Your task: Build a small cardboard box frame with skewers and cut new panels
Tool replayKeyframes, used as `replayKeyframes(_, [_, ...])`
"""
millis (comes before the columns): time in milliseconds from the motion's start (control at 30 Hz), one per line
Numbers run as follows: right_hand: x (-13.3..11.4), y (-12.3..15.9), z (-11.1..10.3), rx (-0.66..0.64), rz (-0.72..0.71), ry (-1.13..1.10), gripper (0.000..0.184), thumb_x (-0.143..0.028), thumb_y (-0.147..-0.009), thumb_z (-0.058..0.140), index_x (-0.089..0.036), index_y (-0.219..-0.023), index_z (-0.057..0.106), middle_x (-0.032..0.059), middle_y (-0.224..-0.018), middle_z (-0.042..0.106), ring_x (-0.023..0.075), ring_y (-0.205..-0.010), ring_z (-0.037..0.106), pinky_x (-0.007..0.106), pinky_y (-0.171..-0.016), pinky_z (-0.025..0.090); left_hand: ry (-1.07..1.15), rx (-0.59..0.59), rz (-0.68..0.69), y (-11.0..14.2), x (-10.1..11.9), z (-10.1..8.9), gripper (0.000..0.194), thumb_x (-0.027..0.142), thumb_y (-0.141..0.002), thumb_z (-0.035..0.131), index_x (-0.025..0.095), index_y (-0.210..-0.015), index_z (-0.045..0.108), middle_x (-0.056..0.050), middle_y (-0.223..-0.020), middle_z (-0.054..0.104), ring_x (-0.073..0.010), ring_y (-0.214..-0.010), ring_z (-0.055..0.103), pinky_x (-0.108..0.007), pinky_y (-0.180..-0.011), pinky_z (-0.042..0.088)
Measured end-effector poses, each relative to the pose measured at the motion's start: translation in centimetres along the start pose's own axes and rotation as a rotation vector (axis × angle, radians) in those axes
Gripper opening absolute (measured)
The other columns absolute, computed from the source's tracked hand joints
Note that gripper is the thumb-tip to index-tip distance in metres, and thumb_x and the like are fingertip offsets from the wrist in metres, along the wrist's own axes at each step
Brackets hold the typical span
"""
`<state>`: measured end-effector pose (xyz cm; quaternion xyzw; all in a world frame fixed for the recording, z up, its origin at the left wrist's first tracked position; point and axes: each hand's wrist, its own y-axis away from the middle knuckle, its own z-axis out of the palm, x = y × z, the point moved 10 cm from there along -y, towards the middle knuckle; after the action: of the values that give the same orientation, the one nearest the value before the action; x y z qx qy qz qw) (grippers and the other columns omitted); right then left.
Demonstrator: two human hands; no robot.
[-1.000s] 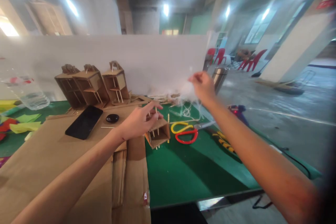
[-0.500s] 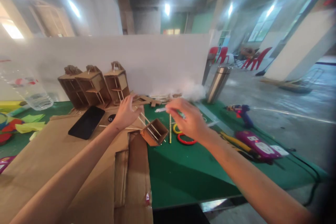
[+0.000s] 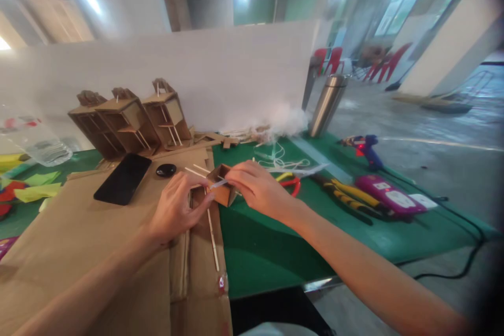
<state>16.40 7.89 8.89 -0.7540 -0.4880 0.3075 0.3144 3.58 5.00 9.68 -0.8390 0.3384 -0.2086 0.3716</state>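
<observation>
A thin whitish strip (image 3: 219, 184) stretches between my two hands. My left hand (image 3: 179, 206) pinches its left end between thumb and fingers. The fingers of my right hand (image 3: 258, 185) are closed on the other end. Directly behind and below the strip is a small open cardboard box (image 3: 225, 197), partly hidden by my hands. Pale thin sticks (image 3: 200, 169) show beside the box on the left. Another long stick (image 3: 213, 241) slants down over the cardboard sheet (image 3: 129, 252) under my left hand.
Three cardboard towers (image 3: 167, 115) stand at the back left. A phone (image 3: 123, 178) and a black round object (image 3: 166, 170) lie on the cardboard. Rightward are scissors (image 3: 291, 185), pliers (image 3: 350, 197), a glue gun (image 3: 364, 148), a purple device (image 3: 388, 197) and a steel flask (image 3: 328, 107).
My right hand has brought the whitish strip left and down to my left hand, which now pinches it too. My left hand has moved down, and the long stick now slants toward me.
</observation>
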Motion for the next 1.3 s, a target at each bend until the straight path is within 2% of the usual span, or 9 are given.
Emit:
replayKeyframes(367, [0.3, 0.5, 1.0, -0.041, 0.034, -0.031, 0.016, -0.013, -0.098, 0.043, -0.018, -0.101, 0.059, 0.0107, -0.094, 0.065, 0.0223, -0.086, 0.056, 0.037, -0.076, 0.048, 0.002, -0.030, -0.014, 0.5, -0.4, 1.0, 0.007, 0.016, -0.087, 0.062, 0.022, -0.090, 0.060, -0.002, -0.083, 0.071, -0.0184, -0.076, 0.063, -0.033, -0.073, 0.050])
replayKeyframes(767, [0.8, 1.0, 1.9, -0.077, 0.031, -0.007, 0.020, -0.008, -0.096, 0.044, -0.017, -0.104, 0.059, 0.0102, -0.097, 0.067, 0.0227, -0.088, 0.056, 0.038, -0.078, 0.046, -0.006, -0.111, -0.036, 0.7, -0.6, 1.8, 0.008, 0.016, -0.091, 0.056, 0.021, -0.094, 0.062, -0.004, -0.085, 0.069, -0.0202, -0.078, 0.059, -0.035, -0.074, 0.047])
replayKeyframes(1000, [1.3, 1.3, 2.3, -0.104, 0.062, -0.029, 0.020, -0.009, -0.097, 0.044, -0.019, -0.104, 0.060, 0.0083, -0.098, 0.069, 0.0219, -0.090, 0.057, 0.037, -0.078, 0.043, 0.092, -0.194, -0.010, 0.8, -0.3, 2.5, 0.012, 0.016, -0.095, 0.051, 0.021, -0.094, 0.062, -0.004, -0.088, 0.071, -0.0189, -0.080, 0.060, -0.033, -0.074, 0.048])
replayKeyframes(1300, [1.5, 1.3, 2.4, -0.100, 0.062, -0.144, 0.019, -0.013, -0.098, 0.044, -0.021, -0.102, 0.061, 0.0072, -0.101, 0.071, 0.0200, -0.095, 0.062, 0.036, -0.082, 0.044, 0.353, -0.308, -0.110, 0.6, -0.6, 3.1, 0.016, 0.025, -0.097, 0.050, 0.022, -0.092, 0.065, -0.004, -0.083, 0.069, -0.0185, -0.079, 0.063, -0.031, -0.073, 0.050])
